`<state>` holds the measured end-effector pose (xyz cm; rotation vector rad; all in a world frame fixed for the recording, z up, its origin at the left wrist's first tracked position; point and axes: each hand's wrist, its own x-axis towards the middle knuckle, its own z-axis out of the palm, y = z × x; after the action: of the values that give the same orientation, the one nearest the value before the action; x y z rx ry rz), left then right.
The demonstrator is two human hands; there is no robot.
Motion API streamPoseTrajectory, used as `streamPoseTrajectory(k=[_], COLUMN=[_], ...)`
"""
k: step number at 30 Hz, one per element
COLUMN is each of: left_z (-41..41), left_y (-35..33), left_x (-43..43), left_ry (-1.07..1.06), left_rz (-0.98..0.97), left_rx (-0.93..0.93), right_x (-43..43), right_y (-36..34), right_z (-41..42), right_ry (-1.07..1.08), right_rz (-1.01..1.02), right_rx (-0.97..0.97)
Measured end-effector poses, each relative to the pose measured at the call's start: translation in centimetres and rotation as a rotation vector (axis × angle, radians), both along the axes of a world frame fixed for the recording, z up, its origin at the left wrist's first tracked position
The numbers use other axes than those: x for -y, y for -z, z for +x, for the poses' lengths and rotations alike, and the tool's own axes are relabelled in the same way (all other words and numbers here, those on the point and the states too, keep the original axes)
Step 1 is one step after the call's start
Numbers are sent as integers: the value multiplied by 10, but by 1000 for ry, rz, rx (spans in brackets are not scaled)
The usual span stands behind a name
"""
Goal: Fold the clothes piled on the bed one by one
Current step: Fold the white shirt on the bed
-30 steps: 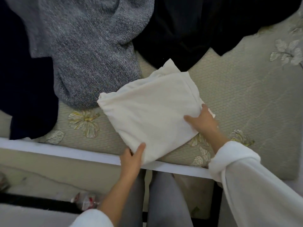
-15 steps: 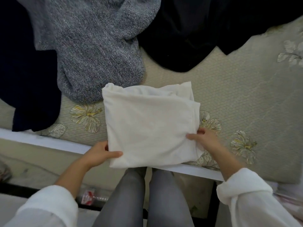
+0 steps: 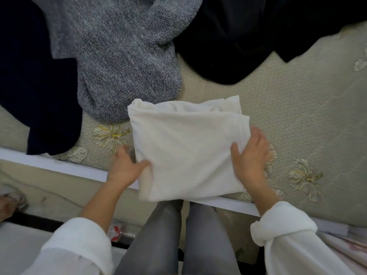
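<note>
1. Between the hands, at the bed's [image 3: 297, 116] near edge, lies one folded white cloth [image 3: 186, 151], its near end overhanging.
2. The left hand [image 3: 127, 167] pinches its left edge, thumb on top, other fingers blurred.
3. The right hand [image 3: 252, 161] lies flat on its right edge, fingers straight and spread.
4. Beyond the fingertips lie three more garments: one grey knit [image 3: 123, 56], one navy piece [image 3: 29, 76], one black piece [image 3: 248, 36].
5. Below the left wrist, one bottle's [image 3: 119, 230] red-and-white label is too blurred to read.
</note>
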<state>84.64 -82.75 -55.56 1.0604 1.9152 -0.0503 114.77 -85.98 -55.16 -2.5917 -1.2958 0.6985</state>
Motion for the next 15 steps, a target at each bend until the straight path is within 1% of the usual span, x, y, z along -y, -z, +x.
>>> streamPoseTrajectory(k=[1,2,3,4,5,6,7,8,9,11,12,13,14,15], left_z=[6,13,21,29,34,38,38,37,35,36,37,38,38,37], left_y=[-3,-5,-4,-1,4,10,17,23,27,29,29,29,29,27], left_x=[2,6,12,19,26,32,37,39,40,37,35,33,31,29], left_ry=[22,110,223,347,458,543,586,580,550,464,403,316,193,37], left_rz=[274,489,609,625,560,456,351,285,261,306,350,387,403,385], left_rx=[-64,-108,-148,-172,-182,-202,-220,-227,-224,-193,-164,-123,-65,1], right_x=[5,11,17,23,28,31,31,31,29,24,22,18,14,10], right_y=[1,4,8,14,20,25,29,33,35,35,34,34,31,30], right_z=[-10,-20,-30,-38,-41,-40,-35,-28,-19,-6,-1,4,8,13], right_ry=[-147,-290,-412,-504,-552,-550,-507,-456,-424,-403,-354,-234,-48,159], right_rz=[26,21,-11,-57,-102,-144,-174,-186,-195,-201,-191,-172,-145,-117], right_rx=[6,-3,-16,-19,-7,8,19,29,39,60,64,41,-35,-162])
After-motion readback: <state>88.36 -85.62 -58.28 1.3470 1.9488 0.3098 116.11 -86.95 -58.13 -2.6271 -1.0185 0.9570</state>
